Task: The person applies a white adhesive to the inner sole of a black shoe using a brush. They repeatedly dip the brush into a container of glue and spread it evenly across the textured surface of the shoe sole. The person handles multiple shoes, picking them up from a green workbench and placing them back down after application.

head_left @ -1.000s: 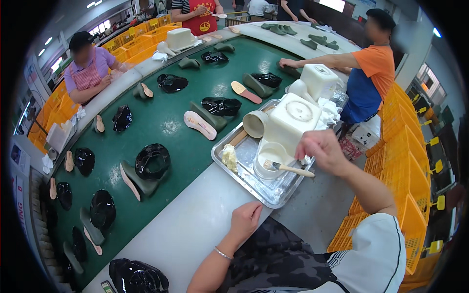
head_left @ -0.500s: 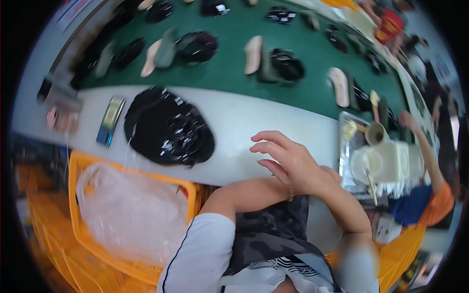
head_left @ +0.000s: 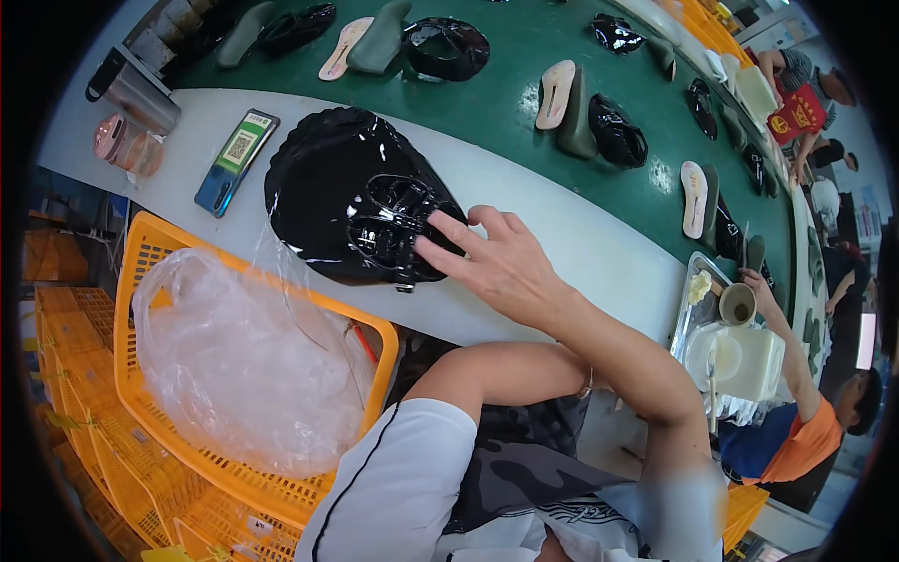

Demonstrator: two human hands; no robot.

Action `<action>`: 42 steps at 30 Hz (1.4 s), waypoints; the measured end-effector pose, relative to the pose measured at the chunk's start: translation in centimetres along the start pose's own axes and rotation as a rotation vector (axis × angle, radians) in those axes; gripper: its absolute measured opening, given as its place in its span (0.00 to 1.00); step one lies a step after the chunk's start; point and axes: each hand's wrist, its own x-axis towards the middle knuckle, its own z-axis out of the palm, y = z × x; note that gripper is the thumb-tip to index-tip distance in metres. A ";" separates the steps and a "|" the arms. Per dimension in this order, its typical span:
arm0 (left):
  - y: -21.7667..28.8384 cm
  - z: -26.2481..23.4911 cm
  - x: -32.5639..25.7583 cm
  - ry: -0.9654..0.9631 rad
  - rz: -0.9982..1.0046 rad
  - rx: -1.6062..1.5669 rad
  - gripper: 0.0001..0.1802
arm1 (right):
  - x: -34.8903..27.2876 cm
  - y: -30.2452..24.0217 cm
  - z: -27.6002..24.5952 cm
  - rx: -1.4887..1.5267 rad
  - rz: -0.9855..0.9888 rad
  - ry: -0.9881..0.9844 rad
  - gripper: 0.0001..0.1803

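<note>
Both hands [head_left: 510,267] show, the left hand [head_left: 601,385] mostly hidden.

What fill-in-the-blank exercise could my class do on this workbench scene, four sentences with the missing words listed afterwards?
1. The person's ____ grip is at the pile of glossy black shoe uppers.
2. On the worktop, the smartphone lies ____ the metal drinking bottle and that pile.
3. The surface bearing the spaced-out insoles is coloured ____.
4. The small clear jar has a lid coloured ____.

Missing words: right; between; green; pink.
</note>
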 end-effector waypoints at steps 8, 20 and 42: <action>-0.1 -1.0 0.3 -0.036 0.008 0.003 0.07 | 2.2 -0.4 1.3 0.050 0.030 -0.068 0.25; -0.3 -1.9 -1.0 -0.081 -0.003 0.025 0.07 | 5.0 -1.0 1.6 0.023 0.105 -0.100 0.11; -1.4 0.5 -0.1 0.046 0.030 0.055 0.01 | -8.3 -5.4 -4.8 0.148 0.323 0.056 0.15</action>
